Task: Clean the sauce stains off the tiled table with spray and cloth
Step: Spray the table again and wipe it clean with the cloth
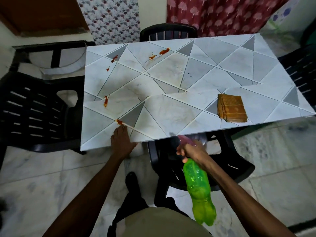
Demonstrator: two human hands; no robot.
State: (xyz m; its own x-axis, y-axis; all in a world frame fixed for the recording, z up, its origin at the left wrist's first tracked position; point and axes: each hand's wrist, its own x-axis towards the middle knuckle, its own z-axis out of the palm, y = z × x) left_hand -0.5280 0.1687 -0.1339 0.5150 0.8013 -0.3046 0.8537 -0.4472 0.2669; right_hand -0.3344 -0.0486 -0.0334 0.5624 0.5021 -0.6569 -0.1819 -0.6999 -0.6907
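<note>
The tiled table carries several red sauce stains: one near the front edge, one at mid left, one at far left and a streak at the back. My left hand rests on the table's front edge with its fingertips just short of the nearest stain. My right hand grips the pink trigger head of a green spray bottle, held tilted below the table's front edge, nozzle towards the table. A folded orange-brown cloth lies on the right side of the table.
Black plastic chairs stand around the table: one at the left, one at the back, one at the right and one tucked under the front edge. Patterned curtains hang behind. The floor is pale marble.
</note>
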